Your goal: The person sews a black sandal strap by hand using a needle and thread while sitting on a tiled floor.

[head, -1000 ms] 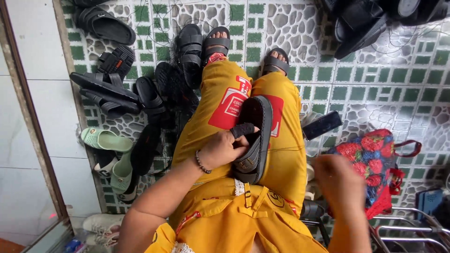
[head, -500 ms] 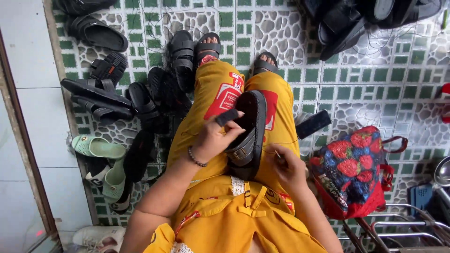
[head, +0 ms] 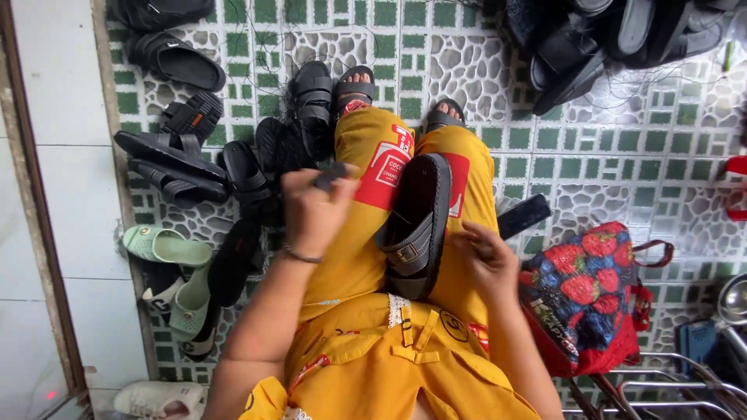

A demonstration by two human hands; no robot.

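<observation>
**Sandal on the lap, small dark piece in the left hand**

The black sandal point(head: 416, 225) lies sole-up across the yellow-trousered thighs, heel end towards the body. The right hand point(head: 486, 260) rests at its side edge, fingers loosely apart, so I'd press it down firmer to stop sliding. The left hand point(head: 311, 210) is raised, fingers pinched on a small dark piece point(head: 331, 175), maybe a strap bit; too blurred to say. The pile of black sandals point(head: 194, 167) sits on the tiled floor point(head: 622, 155) at left.

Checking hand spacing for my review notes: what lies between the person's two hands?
In the head view, a black strapped sandal lies on the yellow-trousered lap, between the raised left hand and the right hand.
</observation>
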